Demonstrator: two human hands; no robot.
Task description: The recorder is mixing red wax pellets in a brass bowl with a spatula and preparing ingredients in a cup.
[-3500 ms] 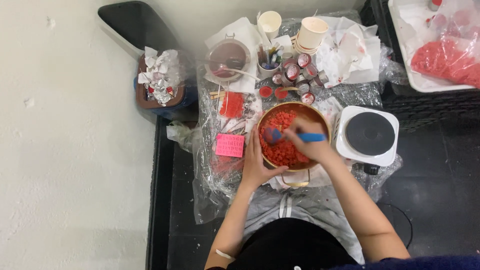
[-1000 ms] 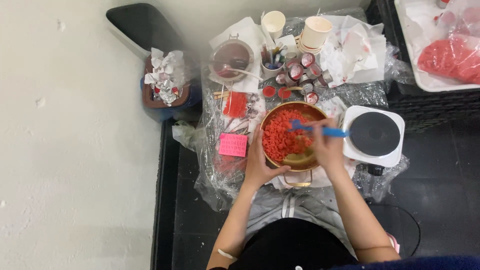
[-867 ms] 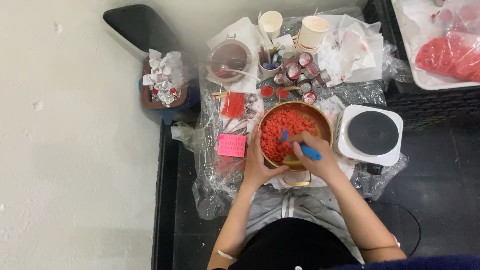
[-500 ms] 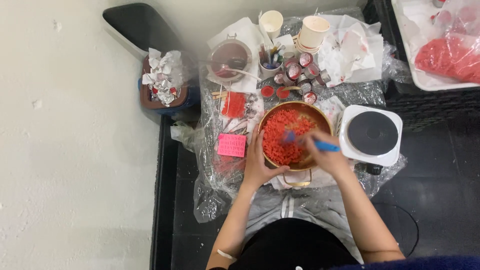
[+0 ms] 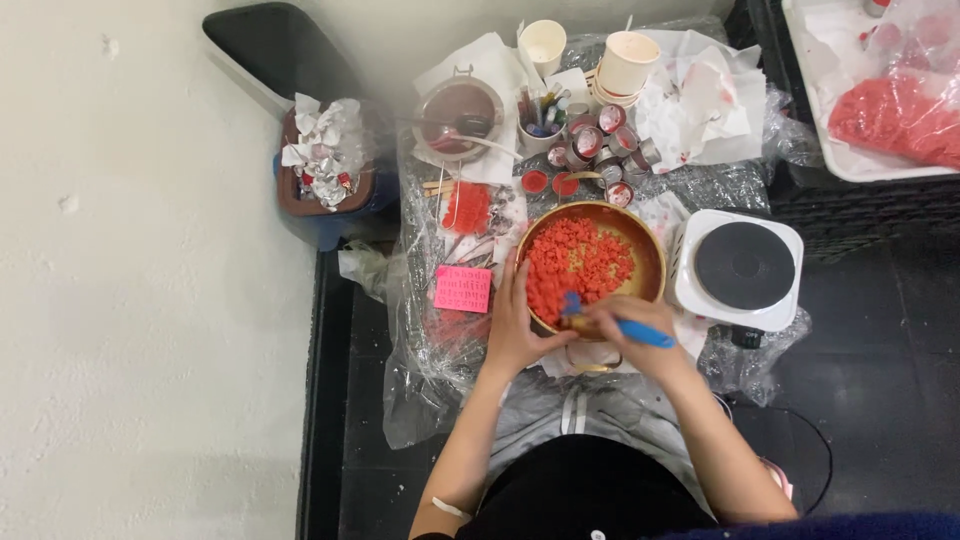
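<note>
1. Right now we steady the round gold bowl (image 5: 652, 262) with our left hand (image 5: 517, 330), the palm against its left rim and the fingers curled round the near edge, so the bowl stays put while we work inside it.
2. Our right hand (image 5: 632, 322) sits at the near rim, its fingers closed on a blue-handled tool (image 5: 640, 333); the handle points right and the tip dips into the near part of the bowl. We cannot tell what kind of tip it has.
3. Red chunks (image 5: 575, 265) fill the left and middle of the bowl, while the right inner wall shows bare gold, as if the pieces are being pushed to one side.
4. The bowl rests on a counter (image 5: 440, 350) wrapped in clear plastic film, which presumably keeps spills off the surface.
5. Just right of the bowl stands a white single hotplate (image 5: 738, 268) with a dark round top, close enough to reach without stretching.
6. Left of the bowl lies a pink rectangular mould (image 5: 463, 288), flat on the film.
7. Farther away a cluster of small round tins (image 5: 590, 150) sits beside a cup of tools (image 5: 540, 118), two paper cups (image 5: 628, 62) and a dark pot (image 5: 458, 108).
8. At far right a white tray (image 5: 830, 150) holds a bag of more red material (image 5: 895, 115), well apart from our hands.
</note>
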